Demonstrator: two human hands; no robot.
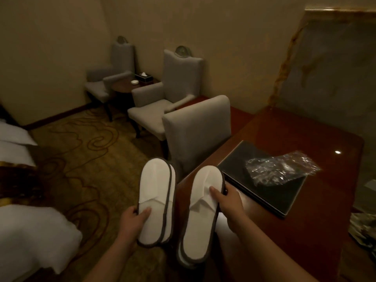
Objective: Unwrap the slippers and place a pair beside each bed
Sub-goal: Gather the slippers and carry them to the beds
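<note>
Head view: left hand point(131, 221) holds left pair point(156, 192) of white slippers, thumb on top, fingers point(135, 210) curled round edge. Right hand point(231, 204) holds right pair point(203, 220) same way. Both pairs up in air, between bed point(30, 237) and surface point(295, 129). Clear wrapper point(282, 167) lies on black tray point(264, 196).

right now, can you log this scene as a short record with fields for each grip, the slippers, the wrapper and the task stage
left grip: holds the left slipper pair, thumb on top
right grip: holds the right slipper pair, thumb on top
slipper state: white, dark trim, unwrapped, each pair stacked flat
plastic wrapper: crumpled, lying on the black tray on the wooden desk
bed: white bedding at the left edge, no slippers seen on the carpet beside it
task stage: unwrapping done, placing not yet done
</note>
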